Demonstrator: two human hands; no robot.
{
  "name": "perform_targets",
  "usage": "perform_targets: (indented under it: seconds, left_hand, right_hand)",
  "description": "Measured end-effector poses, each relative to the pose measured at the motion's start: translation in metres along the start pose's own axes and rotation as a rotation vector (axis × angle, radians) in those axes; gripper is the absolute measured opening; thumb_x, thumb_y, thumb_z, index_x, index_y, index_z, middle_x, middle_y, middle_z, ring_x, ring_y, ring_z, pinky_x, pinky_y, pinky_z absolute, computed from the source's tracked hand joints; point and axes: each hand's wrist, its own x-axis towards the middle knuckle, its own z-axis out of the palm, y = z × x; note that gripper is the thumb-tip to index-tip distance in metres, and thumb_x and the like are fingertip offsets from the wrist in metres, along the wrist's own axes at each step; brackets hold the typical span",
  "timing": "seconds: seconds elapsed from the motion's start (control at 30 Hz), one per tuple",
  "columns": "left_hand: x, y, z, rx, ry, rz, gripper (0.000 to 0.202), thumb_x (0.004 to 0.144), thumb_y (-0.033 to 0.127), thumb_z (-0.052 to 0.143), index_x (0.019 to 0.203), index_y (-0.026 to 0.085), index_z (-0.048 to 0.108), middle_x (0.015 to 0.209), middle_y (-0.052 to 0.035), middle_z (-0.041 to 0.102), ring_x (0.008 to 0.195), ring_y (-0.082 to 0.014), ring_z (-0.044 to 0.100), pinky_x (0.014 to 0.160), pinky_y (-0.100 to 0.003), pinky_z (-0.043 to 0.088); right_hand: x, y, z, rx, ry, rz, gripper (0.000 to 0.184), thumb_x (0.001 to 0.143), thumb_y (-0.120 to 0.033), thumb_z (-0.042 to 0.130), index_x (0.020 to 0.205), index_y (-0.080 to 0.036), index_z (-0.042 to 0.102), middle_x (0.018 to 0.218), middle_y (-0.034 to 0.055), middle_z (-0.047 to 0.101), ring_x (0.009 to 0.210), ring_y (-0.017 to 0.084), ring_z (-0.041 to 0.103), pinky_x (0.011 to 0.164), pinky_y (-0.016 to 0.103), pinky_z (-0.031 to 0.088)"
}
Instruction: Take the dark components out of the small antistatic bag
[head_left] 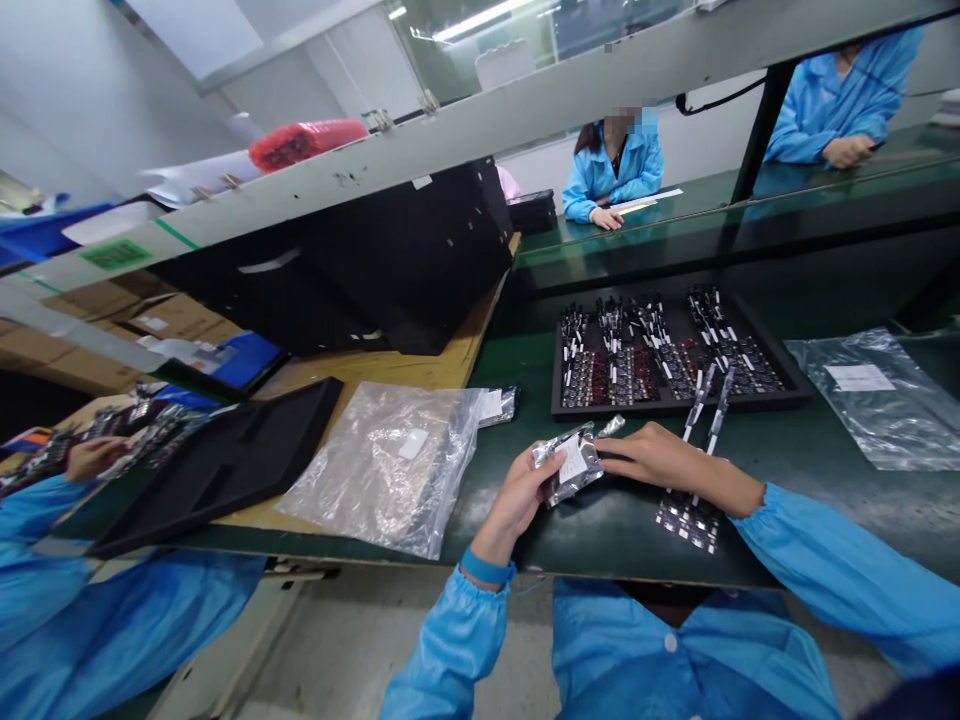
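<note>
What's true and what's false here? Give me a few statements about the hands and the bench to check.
1. The left hand grips a small silver bag, and the right hand touches it. True.
2. The black tray behind the hands is empty. False: rows of small parts fill it.
3. A large plastic bag lies left of the hands. True.
4. The person's sleeves are red. False: they are blue.
</note>
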Motion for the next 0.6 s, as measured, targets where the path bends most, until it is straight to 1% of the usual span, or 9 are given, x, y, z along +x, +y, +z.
perform_targets:
  seconds: [0.07,0.13,0.27,0.37,0.47,0.53,0.6]
  left_hand:
    - [0.000,0.000,-0.001,0.019,0.001,-0.005,0.036,0.065,0.024,0.092,0.091,0.011,0.071,0.085,-0.0082,0.076,0.072,-0.0237,0.070,0.069,-0.031,0.055]
    - [0.000,0.001,-0.001,0.040,0.002,-0.003,0.036,0.065,0.024,0.093,0.090,0.011,0.071,0.084,-0.0076,0.075,0.072,-0.0234,0.069,0.067,-0.030,0.054]
    - [0.000,0.001,-0.001,0.083,-0.005,0.004,0.038,0.066,0.027,0.092,0.093,0.012,0.071,0.083,-0.0075,0.075,0.072,-0.0239,0.069,0.065,-0.029,0.053]
    - [0.002,0.002,-0.001,0.111,-0.012,0.008,0.037,0.068,0.028,0.091,0.094,0.012,0.071,0.082,-0.0069,0.074,0.067,-0.0224,0.067,0.058,-0.026,0.052]
    - [0.003,0.004,-0.001,0.130,-0.013,0.018,0.036,0.069,0.029,0.089,0.095,0.013,0.070,0.078,-0.0049,0.072,0.060,-0.0194,0.063,0.050,-0.023,0.048]
    - [0.004,0.005,-0.002,0.140,-0.010,0.022,0.036,0.070,0.030,0.089,0.095,0.014,0.069,0.075,-0.0035,0.070,0.057,-0.0177,0.061,0.047,-0.022,0.046]
    - [0.005,0.005,-0.001,0.149,-0.008,0.021,0.035,0.069,0.030,0.089,0.092,0.014,0.069,0.073,-0.0028,0.069,0.056,-0.0171,0.060,0.047,-0.022,0.045]
  right_hand:
    - [0.001,0.000,0.000,-0.031,-0.021,-0.016,0.033,0.105,-0.036,0.075,0.136,-0.032,0.086,0.082,0.0010,0.088,0.061,0.021,0.072,0.063,0.027,0.043]
    - [0.002,0.000,0.000,-0.052,-0.037,-0.034,0.030,0.105,-0.036,0.075,0.132,-0.030,0.087,0.080,0.0011,0.087,0.061,0.021,0.072,0.061,0.027,0.041]
    - [0.002,0.005,0.003,-0.071,-0.073,-0.072,0.027,0.108,-0.035,0.072,0.131,-0.029,0.085,0.094,0.0036,0.090,0.074,0.023,0.079,0.068,0.027,0.047]
    - [0.003,0.009,0.005,-0.086,-0.104,-0.094,0.027,0.110,-0.035,0.069,0.131,-0.026,0.083,0.107,0.0072,0.091,0.087,0.026,0.083,0.076,0.029,0.053]
    - [0.004,0.010,0.005,-0.110,-0.131,-0.094,0.033,0.114,-0.036,0.062,0.141,-0.026,0.078,0.123,0.0103,0.089,0.101,0.029,0.085,0.084,0.032,0.055]
    - [0.005,0.008,0.003,-0.131,-0.157,-0.087,0.037,0.116,-0.037,0.058,0.149,-0.026,0.073,0.123,0.0111,0.089,0.099,0.029,0.085,0.081,0.032,0.055]
    - [0.006,0.006,0.000,-0.149,-0.185,-0.078,0.036,0.117,-0.037,0.057,0.147,-0.024,0.072,0.113,0.0108,0.090,0.090,0.028,0.084,0.075,0.031,0.053]
